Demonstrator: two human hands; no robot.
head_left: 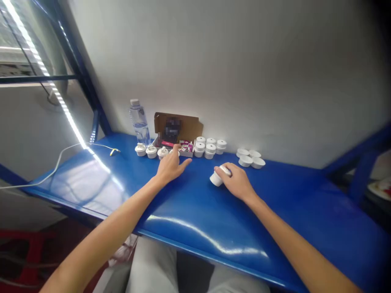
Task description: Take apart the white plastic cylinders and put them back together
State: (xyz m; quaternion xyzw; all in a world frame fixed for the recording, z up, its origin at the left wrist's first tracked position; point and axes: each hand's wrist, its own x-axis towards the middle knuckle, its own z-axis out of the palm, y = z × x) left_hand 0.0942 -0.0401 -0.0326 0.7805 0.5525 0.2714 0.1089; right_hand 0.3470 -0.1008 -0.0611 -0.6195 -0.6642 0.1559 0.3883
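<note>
My right hand (233,179) is closed around a white round piece (217,178), tilted just above the blue table. Fingers apart, my left hand (171,165) reaches over the right end of a row of white pieces with uneven tops, such as this one (151,151). Whether it touches the piece under its fingertips I cannot tell. Stacked white capped pieces (210,150) stand between and behind my hands. Several shallow white cups (245,161) sit farther right, near the wall.
An open cardboard box (191,126) holds small pink and white packets and a dark item. Left of it stands a clear bottle (140,124). A white cable (61,154) crosses the left end of the blue table (189,211). Blue frame posts rise at both sides.
</note>
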